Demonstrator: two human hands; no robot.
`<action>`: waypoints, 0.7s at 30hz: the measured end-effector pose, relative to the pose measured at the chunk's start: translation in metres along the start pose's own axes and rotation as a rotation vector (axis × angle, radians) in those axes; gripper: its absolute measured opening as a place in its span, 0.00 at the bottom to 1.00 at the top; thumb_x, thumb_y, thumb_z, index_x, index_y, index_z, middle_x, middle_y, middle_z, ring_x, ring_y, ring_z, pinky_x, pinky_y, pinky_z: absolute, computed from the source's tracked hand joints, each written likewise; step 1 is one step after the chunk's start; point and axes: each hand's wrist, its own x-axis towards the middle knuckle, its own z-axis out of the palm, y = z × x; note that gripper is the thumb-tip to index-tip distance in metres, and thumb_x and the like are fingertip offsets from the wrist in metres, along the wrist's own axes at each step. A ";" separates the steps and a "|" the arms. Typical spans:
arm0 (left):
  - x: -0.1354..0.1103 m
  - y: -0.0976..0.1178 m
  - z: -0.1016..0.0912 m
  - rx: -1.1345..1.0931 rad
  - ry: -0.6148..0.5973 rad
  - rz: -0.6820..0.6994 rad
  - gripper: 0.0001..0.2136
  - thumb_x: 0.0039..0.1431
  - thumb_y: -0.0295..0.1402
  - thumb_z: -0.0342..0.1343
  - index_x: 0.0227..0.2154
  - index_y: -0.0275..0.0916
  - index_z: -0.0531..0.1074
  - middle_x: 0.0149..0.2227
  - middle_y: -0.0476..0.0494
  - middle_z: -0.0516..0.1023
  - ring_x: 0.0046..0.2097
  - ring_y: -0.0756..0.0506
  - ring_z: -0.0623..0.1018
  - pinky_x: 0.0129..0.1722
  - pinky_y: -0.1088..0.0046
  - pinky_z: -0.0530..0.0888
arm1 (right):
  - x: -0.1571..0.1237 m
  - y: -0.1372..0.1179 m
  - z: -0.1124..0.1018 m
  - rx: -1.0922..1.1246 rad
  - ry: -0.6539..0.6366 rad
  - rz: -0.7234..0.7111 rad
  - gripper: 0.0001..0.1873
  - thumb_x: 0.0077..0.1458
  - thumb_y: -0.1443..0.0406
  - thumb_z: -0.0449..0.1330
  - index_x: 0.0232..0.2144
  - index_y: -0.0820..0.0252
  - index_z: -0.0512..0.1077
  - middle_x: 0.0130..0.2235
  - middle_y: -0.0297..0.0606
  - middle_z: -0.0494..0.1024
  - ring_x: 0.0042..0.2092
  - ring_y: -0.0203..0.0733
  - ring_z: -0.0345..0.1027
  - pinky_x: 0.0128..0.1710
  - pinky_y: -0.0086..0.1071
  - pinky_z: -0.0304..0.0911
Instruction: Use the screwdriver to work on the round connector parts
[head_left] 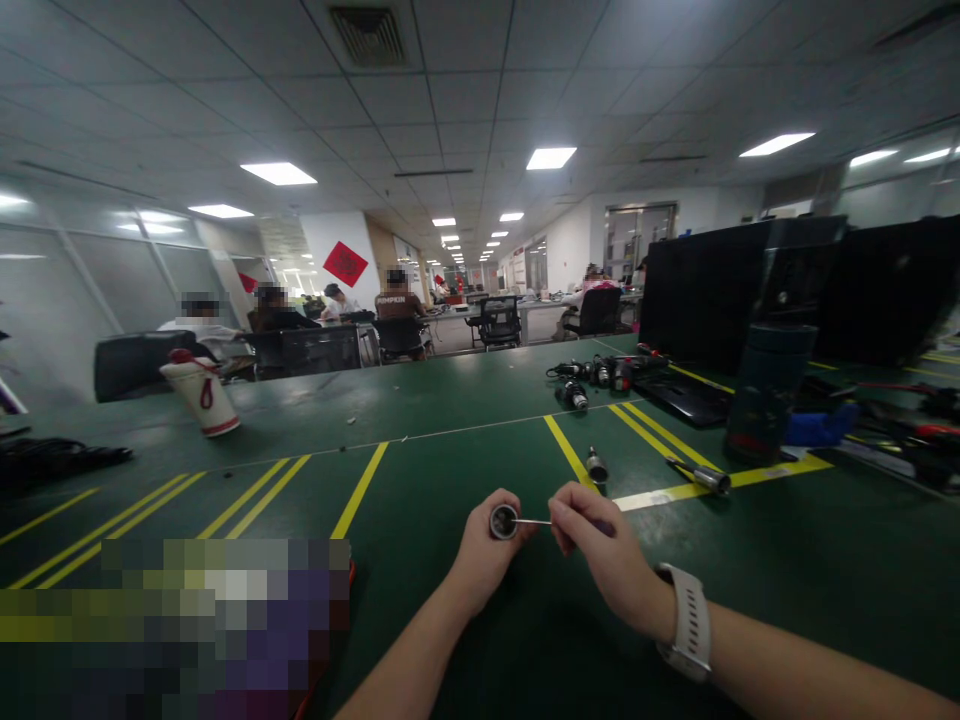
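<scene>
My left hand [476, 560] is wrapped round a small hollow cylinder [503, 521] with a pale metal rim, its open end facing me. My right hand [604, 560], with a pale watch strap on the wrist, grips a thin-shafted screwdriver [534, 521]. The shaft points left and its tip is at the cylinder's mouth; how far in it reaches I cannot tell. Just beyond my right hand lies a short metal fitting [596, 466] on the green table [420, 640]. Farther right, a longer silver cylindrical part [709, 478] rests by the yellow tape.
Several black and silver corded parts [574, 394] lie at the back. On the right stand a dark bottle [771, 390] and black monitors [701, 300]. A white cup [202, 395] with a red strap is at the left. Several people sit beyond the table.
</scene>
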 end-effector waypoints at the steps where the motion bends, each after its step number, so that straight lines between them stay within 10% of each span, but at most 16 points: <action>1: 0.000 0.000 0.001 0.010 0.012 0.012 0.06 0.44 0.30 0.60 0.23 0.39 0.67 0.22 0.55 0.66 0.26 0.50 0.67 0.26 0.76 0.64 | -0.001 0.000 0.000 -0.044 -0.012 -0.015 0.17 0.55 0.56 0.55 0.20 0.60 0.65 0.21 0.29 0.63 0.25 0.35 0.57 0.25 0.29 0.54; 21: 0.000 -0.006 0.001 0.121 0.050 0.109 0.06 0.46 0.27 0.56 0.21 0.39 0.63 0.22 0.55 0.63 0.25 0.51 0.63 0.25 0.76 0.61 | -0.005 0.004 0.004 0.035 0.007 0.025 0.14 0.57 0.61 0.53 0.21 0.60 0.64 0.22 0.29 0.64 0.26 0.35 0.58 0.26 0.28 0.55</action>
